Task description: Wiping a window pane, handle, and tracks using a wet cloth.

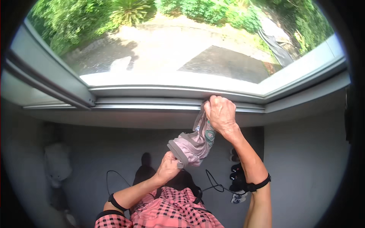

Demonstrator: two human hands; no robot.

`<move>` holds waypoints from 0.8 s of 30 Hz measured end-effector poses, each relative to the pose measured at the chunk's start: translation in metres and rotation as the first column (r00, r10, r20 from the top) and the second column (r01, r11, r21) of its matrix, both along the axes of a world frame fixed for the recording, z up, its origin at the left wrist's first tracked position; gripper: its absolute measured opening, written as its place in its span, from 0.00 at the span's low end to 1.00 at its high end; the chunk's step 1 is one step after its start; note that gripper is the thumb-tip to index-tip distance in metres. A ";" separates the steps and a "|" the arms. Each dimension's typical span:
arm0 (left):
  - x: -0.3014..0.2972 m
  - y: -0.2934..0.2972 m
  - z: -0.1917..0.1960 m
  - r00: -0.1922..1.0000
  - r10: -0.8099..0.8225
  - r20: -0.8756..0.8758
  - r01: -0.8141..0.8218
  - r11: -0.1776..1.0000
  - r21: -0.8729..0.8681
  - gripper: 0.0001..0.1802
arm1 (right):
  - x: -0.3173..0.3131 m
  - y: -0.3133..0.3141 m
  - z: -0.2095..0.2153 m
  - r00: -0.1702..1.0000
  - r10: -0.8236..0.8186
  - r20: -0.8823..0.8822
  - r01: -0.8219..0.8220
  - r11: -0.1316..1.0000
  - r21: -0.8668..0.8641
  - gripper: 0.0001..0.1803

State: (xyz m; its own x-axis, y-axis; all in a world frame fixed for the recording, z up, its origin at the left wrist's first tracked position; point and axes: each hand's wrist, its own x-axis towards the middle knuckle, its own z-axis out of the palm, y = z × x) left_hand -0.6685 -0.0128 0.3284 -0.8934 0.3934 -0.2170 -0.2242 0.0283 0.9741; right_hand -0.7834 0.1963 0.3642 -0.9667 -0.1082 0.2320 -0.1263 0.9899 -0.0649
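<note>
A pinkish cloth (194,147) with grey edging and a greenish pattern hangs bunched between my two hands. My right hand (221,114) is closed in a fist on its upper end, right at the metal window track (152,103). Whether the fingertips reach into the track is hidden behind the knuckles. Lower and to the left, in front of my body, my left hand (167,168) grips the cloth's grey-edged lower end, its fingers closed.
A grey window frame (49,62) rises at the left of the opening. Several shoes (236,176) stand on the floor at right, near a thin black cable (215,186). A pale bundle (57,161) lies at far left. Greenery (205,11) and paving show outside.
</note>
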 end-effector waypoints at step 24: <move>0.039 -0.020 -0.125 0.735 0.666 0.128 -0.671 0.685 0.285 0.21 | -0.059 -0.139 -0.058 0.780 0.595 0.196 -0.568 0.804 -0.177 0.05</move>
State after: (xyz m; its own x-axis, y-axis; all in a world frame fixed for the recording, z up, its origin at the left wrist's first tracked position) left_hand -0.6293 -0.0326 0.2035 -0.9423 -0.2620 -0.2084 -0.0841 -0.4172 0.9049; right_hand -0.8421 0.0571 0.3061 -0.7534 -0.6554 0.0538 -0.6439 0.7186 -0.2627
